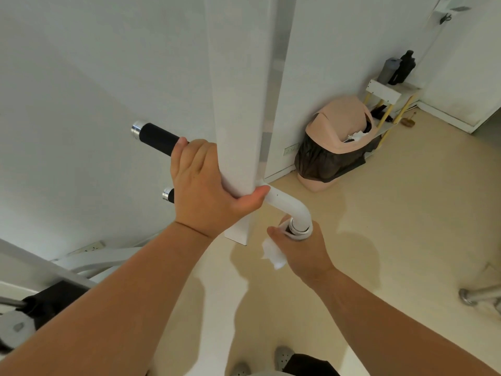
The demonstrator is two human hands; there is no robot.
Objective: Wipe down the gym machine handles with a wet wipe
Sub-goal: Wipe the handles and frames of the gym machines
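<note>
Left hand gripping white upright post, right hand wrapping wet wipe around handle

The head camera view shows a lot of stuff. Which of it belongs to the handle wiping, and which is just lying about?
Part of the job:
- wet wipe, bunched in the right hand
- white bent handle bar being wiped
- black foam grip
- left hand, bracing on the white post

Just lying about:
- pink swing-lid bin
- small shelf with two dark bottles
</note>
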